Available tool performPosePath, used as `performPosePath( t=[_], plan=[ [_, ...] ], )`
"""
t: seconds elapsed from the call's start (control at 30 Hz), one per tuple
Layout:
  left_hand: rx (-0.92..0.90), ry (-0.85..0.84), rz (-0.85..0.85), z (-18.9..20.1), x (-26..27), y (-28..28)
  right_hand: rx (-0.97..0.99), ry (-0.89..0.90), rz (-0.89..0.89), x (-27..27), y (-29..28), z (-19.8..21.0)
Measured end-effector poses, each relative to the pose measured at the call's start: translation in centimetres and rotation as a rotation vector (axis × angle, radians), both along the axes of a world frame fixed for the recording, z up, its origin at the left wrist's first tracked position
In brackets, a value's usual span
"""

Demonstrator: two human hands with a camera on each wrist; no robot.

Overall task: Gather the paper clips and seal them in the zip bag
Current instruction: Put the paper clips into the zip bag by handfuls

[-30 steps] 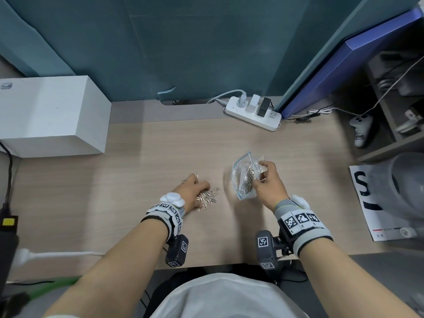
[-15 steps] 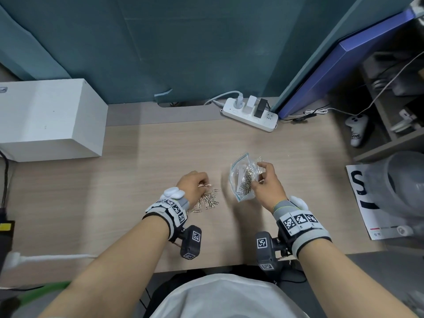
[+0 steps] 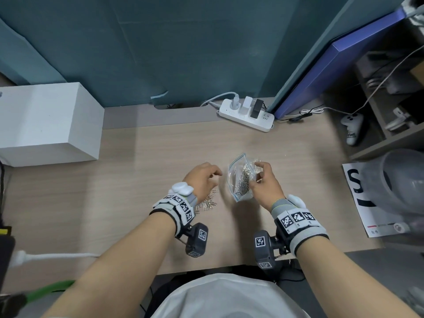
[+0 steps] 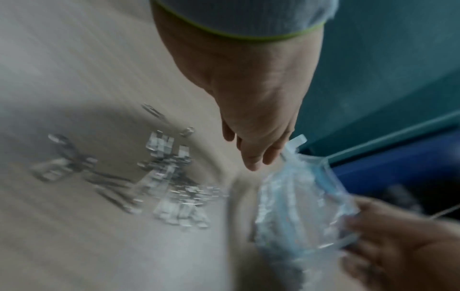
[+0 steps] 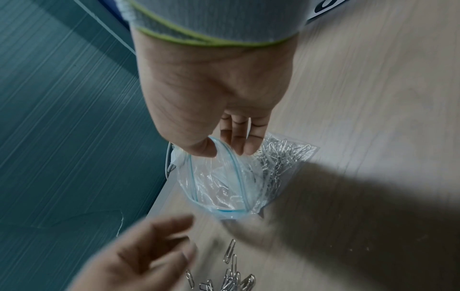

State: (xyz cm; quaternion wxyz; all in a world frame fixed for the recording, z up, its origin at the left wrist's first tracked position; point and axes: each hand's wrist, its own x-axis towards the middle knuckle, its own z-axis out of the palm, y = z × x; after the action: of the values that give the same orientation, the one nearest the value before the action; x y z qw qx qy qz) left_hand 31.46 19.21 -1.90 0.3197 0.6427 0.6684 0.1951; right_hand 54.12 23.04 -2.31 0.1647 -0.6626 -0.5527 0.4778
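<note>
A clear zip bag with a blue seal strip stands tilted on the desk, its mouth open and many silver paper clips inside. My right hand pinches the bag's rim between thumb and fingers. A loose pile of paper clips lies on the desk just left of the bag, partly under my left wrist. My left hand hovers above that pile beside the bag's mouth, thumb and fingers apart, with no clip showing in it. The left wrist view is blurred.
A white box sits at the back left. A power strip with plugs lies at the back, a printed sheet and a grey container at the right. A white cable crosses the front left.
My left hand has lifted off the loose pile and moved right toward the bag's mouth. The right hand has kept its hold on the bag's rim.
</note>
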Motion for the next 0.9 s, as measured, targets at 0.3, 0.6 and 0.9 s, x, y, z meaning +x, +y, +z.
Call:
performPosePath(
  t=[0.3, 0.6, 0.9],
  plan=[
    [-0.148, 0.387, -0.374, -3.5, -1.2, -3.0, 0.003, -0.033, 0.022, -0.1, 0.1, -0.1],
    [-0.072, 0.409, -0.343, -3.7, -1.8, -3.0, 0.012, -0.038, 0.036, 0.2, 0.2, 0.0],
    [-0.150, 0.205, -0.142, -4.1, -2.2, -2.8, 0.013, -0.053, 0.033, 0.2, 0.0, 0.1]
  ],
)
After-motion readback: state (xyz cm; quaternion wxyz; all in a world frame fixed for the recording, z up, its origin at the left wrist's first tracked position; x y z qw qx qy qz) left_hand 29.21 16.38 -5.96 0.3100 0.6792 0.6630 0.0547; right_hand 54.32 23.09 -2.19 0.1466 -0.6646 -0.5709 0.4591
